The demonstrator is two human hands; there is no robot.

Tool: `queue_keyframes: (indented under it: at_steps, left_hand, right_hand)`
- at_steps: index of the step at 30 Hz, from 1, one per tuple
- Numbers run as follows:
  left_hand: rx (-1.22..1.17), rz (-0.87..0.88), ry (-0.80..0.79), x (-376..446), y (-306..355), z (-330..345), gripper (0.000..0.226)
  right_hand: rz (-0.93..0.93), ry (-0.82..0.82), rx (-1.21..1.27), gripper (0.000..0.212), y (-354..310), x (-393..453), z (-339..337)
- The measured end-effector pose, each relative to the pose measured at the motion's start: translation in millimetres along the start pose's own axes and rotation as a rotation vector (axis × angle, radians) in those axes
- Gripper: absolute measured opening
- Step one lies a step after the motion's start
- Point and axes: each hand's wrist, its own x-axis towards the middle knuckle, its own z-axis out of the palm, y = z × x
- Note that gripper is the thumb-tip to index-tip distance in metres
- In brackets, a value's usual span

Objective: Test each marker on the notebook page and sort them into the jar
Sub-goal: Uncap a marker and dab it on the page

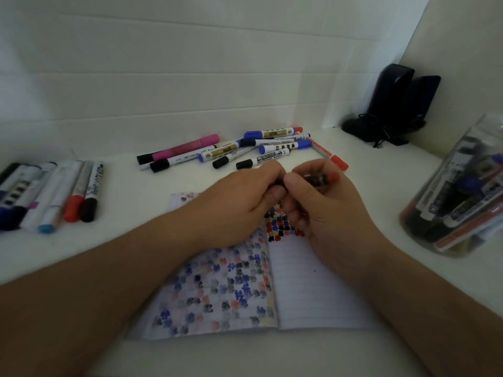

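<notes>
Marker, red-ended [324, 178]: clenched by right hand [321, 210] and left hand [245, 202] over notebook [313, 284], likely to work its cap; untested pile [261, 148] beyond the grip; jar [460, 191] to its right

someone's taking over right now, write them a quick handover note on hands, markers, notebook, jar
Left hand and right hand both grip one red-ended marker over the open notebook; cap on or off, cannot tell.
Done: test marks cover the left page and top of the right; the jar, on the right, already holds markers.
Left: the pile behind the notebook; a row of markers at far left, status unclear.
</notes>
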Motion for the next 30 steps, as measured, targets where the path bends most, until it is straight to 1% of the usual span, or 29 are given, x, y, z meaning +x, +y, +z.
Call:
queue_keyframes:
  at_steps: [2, 3, 4, 6, 8, 10, 11, 12, 14, 16, 18, 21, 24, 26, 28, 30]
  left_hand:
    - [0.095, 0.027, 0.138, 2, -2, 1, 0.018]
    - [0.12, 0.015, 0.194, 3, -5, 0, 0.017]
    - [0.122, -0.017, 0.244, 4, -8, -3, 0.016]
    - [0.102, -0.137, 0.338, 5, -17, -16, 0.012]
    - [0.129, -0.286, 0.433, 6, -25, -36, 0.014]
    - [0.103, -0.433, 0.479, 0, -33, -60, 0.02]
    - [0.079, -0.503, 0.471, -6, -36, -73, 0.023]
    - [0.09, -0.563, 0.444, -14, -41, -84, 0.026]
    - [0.238, -0.665, 0.346, -34, -52, -101, 0.026]
    - [0.43, -0.742, 0.226, -53, -64, -111, 0.019]
    - [0.629, -0.784, 0.09, -69, -75, -115, 0.01]
    - [0.839, -0.78, -0.055, -84, -88, -117, 0.011]
    - [0.867, -0.814, -0.118, -88, -95, -122, 0.018]
    - [0.869, -0.829, -0.129, -87, -97, -124, 0.022]
    - [0.861, -0.846, -0.108, -81, -99, -124, 0.024]
    - [0.792, -0.87, -0.033, -72, -102, -120, 0.021]
  right_hand:
    - [-0.007, 0.007, 0.058, 0.054, 0, 0, 1]
    - [-0.01, 0.016, 0.051, 0.062, 1, 0, 2]
    - [-0.015, 0.017, 0.001, 0.061, 1, -2, 4]
    - [-0.07, -0.012, -0.235, 0.045, 3, -6, 6]
    - [-0.184, -0.144, -0.595, 0.03, 5, -9, 7]
    - [-0.323, -0.32, -0.925, 0.024, 9, -12, 11]
    - [-0.372, -0.379, -1.015, 0.025, 12, -12, 12]
    - [-0.391, -0.409, -1.05, 0.027, 13, -13, 13]
    - [-0.396, -0.414, -1.046, 0.029, 10, -14, 14]
    - [-0.394, -0.423, -1.059, 0.031, 8, -14, 13]
    - [-0.372, -0.457, -1.081, 0.036, 7, -14, 14]
    - [-0.371, -0.486, -1.111, 0.041, 8, -15, 14]
    - [-0.358, -0.486, -1.089, 0.041, 8, -16, 13]
    - [-0.358, -0.489, -1.073, 0.042, 10, -16, 12]
    - [-0.365, -0.491, -1.069, 0.044, 10, -17, 12]
    - [-0.366, -0.498, -1.069, 0.042, 10, -16, 12]
